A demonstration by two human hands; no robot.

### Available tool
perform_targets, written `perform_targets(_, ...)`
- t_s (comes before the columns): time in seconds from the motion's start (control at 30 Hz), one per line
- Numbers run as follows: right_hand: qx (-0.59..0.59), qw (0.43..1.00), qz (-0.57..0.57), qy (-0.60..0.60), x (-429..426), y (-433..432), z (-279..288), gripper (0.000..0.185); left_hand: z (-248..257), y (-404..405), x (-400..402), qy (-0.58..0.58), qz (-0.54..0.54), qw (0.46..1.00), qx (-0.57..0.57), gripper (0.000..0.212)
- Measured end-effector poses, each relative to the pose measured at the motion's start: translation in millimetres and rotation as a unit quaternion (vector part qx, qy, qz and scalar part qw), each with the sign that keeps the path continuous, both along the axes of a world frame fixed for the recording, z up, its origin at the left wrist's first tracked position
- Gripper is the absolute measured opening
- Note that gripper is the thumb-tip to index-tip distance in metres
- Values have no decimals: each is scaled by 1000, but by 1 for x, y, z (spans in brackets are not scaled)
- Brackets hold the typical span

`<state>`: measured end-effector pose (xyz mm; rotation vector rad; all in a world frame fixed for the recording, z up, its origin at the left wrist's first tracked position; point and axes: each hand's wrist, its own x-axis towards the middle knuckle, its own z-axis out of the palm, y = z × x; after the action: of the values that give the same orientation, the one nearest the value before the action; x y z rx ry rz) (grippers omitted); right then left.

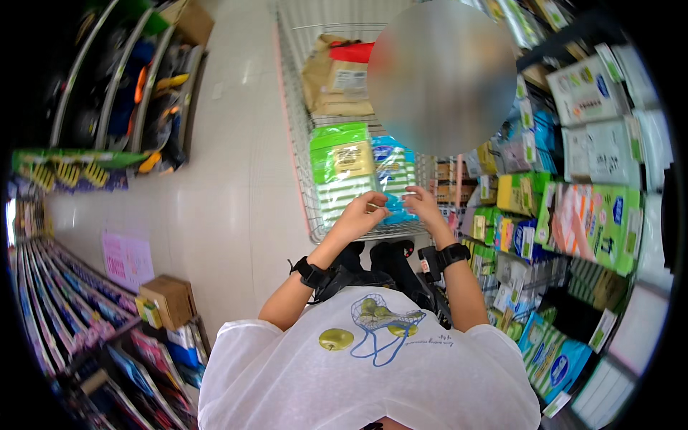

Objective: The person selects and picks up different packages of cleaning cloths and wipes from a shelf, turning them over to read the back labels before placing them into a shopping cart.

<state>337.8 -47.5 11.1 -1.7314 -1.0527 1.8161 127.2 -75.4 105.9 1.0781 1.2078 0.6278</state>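
Observation:
Both my hands are over the near end of a wire shopping cart [303,200]. My left hand [361,215] has its fingers loosely curled, with a gap between thumb and forefinger, in front of a green-and-white striped plastic package [342,189]. Close to its right, my right hand [422,207] spreads its fingers near a blue package with green stripes [396,171]. Neither hand visibly holds anything; whether fingertips touch the blue wrapping cannot be told. Farther up the cart lies a tan bag with a red top [334,80].
Shelves of packaged goods [591,226] line the right side closely. Across the tiled floor [215,177], racks [156,107] stand at upper left. Lower left has a display with a cardboard box [167,301]. A blurred disc covers the cart's upper right.

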Motion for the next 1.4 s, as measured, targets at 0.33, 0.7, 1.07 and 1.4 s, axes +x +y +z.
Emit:
perform_targets(0.33, 211, 931, -295, 46, 131, -95, 112, 28, 27, -5, 141, -58, -296, 953, 11, 29)
perform_targets(0.7, 263, 801, -538, -16, 227, -236, 130, 20, 58, -52, 283, -38, -545, 838, 6, 28)
perform_targets(1.07, 301, 719, -614, -125, 355, -236, 124, 44, 60, -63, 395, -132, -560, 813, 89, 25)
perform_targets(1.4, 310, 570, -714, -265, 506, -179, 129, 61, 67, -59, 427, -98, -493, 857, 116, 25)
